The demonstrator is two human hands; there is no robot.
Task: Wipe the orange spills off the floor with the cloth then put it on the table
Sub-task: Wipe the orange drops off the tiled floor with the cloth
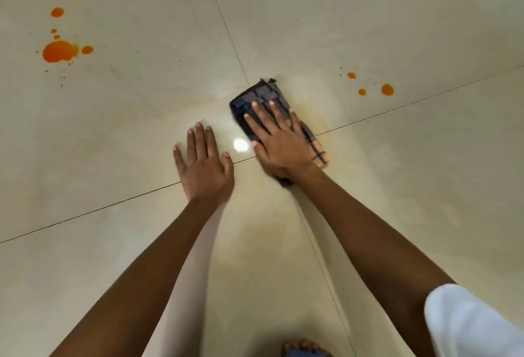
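Observation:
A folded dark checked cloth (262, 97) with an orange-stained end lies on the beige tiled floor (141, 129). My right hand (279, 141) presses flat on top of it, fingers spread. Just to its left, my left hand (204, 166) rests palm down on the bare floor, holding nothing. A large orange spill (59, 51) with smaller drops around it sits at the far left. Three small orange drops (387, 89) lie to the right of the cloth. A faint orange smear surrounds the cloth.
Dark grout lines cross the floor and meet under the cloth. A bright light reflection (241, 145) shines between my hands. My toes (304, 348) show at the bottom edge, and a white sleeve (467, 322) at the lower right.

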